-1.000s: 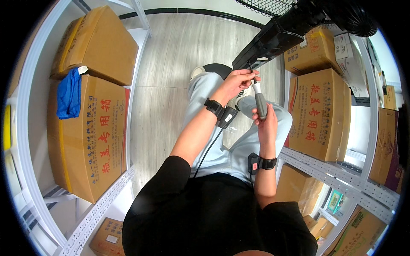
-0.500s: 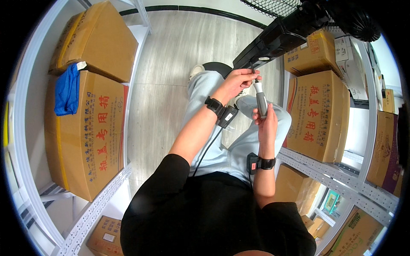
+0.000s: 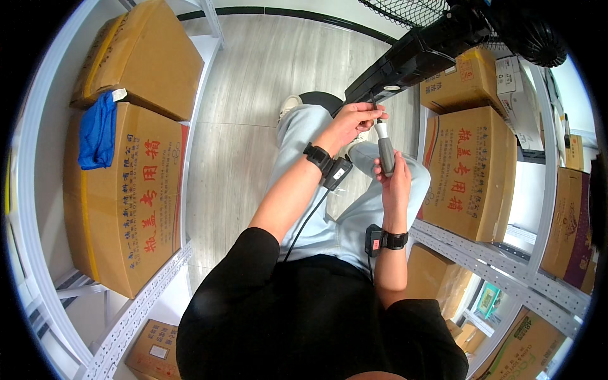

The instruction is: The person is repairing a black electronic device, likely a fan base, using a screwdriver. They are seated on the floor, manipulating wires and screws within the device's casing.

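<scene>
My right hand (image 3: 396, 180) is closed around the grey handle of a screwdriver (image 3: 385, 147). The screwdriver points away from me, and its dark shaft runs to the end of a black fan housing (image 3: 405, 71). My left hand (image 3: 353, 125) is closed in a pinch at the shaft, just past the handle's white collar. The fingers partly cover the shaft. Where the tip meets the housing is too small to make out. Both hands are above my knees, close to the housing's lower end.
Metal shelving with cardboard boxes (image 3: 130, 196) stands on my left, a blue cloth (image 3: 97, 132) hanging over one. More boxes (image 3: 467, 171) fill the right-hand shelves. The fan's wire grille (image 3: 405, 11) is at the far right. A cable (image 3: 305, 229) runs from my left wrist device.
My right hand and the screwdriver handle have shifted very slightly to the left. The left hand keeps nearly the same place at the shaft.
</scene>
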Available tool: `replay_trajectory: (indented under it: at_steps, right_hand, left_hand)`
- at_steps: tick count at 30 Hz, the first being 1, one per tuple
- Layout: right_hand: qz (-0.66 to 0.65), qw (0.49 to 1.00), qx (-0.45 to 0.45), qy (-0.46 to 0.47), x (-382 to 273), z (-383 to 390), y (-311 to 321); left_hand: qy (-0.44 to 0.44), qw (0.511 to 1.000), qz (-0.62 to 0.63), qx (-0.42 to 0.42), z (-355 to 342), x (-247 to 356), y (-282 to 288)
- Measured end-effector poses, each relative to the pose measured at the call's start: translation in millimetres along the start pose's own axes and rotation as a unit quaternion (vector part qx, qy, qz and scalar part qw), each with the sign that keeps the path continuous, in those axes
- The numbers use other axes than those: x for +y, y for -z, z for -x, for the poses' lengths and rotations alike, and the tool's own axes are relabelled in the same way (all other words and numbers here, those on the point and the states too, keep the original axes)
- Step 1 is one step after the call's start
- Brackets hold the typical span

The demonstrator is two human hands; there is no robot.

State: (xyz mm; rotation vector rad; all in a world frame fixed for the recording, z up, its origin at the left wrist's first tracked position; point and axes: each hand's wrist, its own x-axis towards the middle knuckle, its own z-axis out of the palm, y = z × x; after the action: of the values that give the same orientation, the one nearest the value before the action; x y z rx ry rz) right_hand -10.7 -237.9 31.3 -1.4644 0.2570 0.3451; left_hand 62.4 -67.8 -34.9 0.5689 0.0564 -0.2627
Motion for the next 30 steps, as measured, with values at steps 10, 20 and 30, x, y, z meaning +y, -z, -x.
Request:
replay_trajectory:
  at_steps: [10,20,30]
  right_hand:
    - [0.182,0.975,0.061,0.108,5.0,5.5,-13.3]
    - [0.097,0.995,0.011,0.026,-0.5,4.4,-10.1]
    - [-0.074,0.996,-0.026,-0.047,2.5,-2.0,-0.4]
  left_hand:
    - [0.002,1.0,-0.008,0.01,-0.2,-0.1,-0.6]
    - [-0.015,1.0,0.012,0.001,0.0,1.3,1.0]
    - [-0.015,1.0,0.018,0.006,-0.5,1.0,1.1]
